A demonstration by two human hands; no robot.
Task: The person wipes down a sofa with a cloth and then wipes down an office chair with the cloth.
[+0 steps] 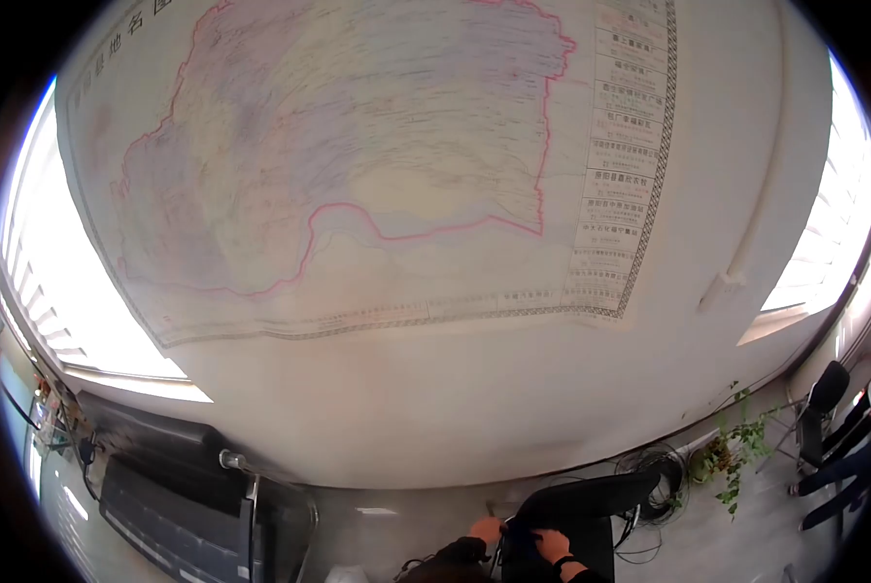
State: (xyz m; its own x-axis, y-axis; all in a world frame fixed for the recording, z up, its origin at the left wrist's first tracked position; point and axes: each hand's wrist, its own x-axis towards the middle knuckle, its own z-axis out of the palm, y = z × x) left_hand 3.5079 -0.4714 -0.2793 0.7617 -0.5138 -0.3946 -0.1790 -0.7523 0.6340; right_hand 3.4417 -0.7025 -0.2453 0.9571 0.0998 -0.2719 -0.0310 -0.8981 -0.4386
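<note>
Low in the view, my left hand [488, 530] has its fingers curled at the near-left side of a black chair [581, 497]. My right hand [552, 545], with a dark band on the wrist, is in front of the chair's backrest, its fingers bent inward towards the left hand. Between the two hands is something dark [521, 536], small and hard to separate from the black chair behind it. Both hands look closed, but what they grip cannot be made out. Dark sleeves cover the forearms.
A large map [358, 175] hangs on the white wall. A black bench with metal arms [178, 505] stands at left. Coiled black cables [664, 481] and a leafy potted plant [732, 452] are right of the chair. Further right, a person's dark-trousered legs [838, 481] show beside another chair [824, 398].
</note>
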